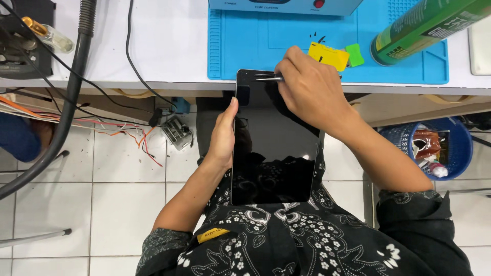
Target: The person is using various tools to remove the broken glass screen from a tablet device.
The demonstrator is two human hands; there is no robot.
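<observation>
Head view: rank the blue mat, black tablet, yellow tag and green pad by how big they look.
1. blue mat, though the tablet sits nearer the camera, so their order is unsure
2. black tablet
3. yellow tag
4. green pad

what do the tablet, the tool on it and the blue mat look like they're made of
Tablet: glossy black glass front, judging by the mirror-like reflections on it.
Tool in the right hand: thin, silvery and shiny, so probably metal, likely tweezers.
Mat: matte blue with moulded ridges and recessed sections, which suggests silicone or soft rubber, though the picture alone cannot settle it.
</observation>
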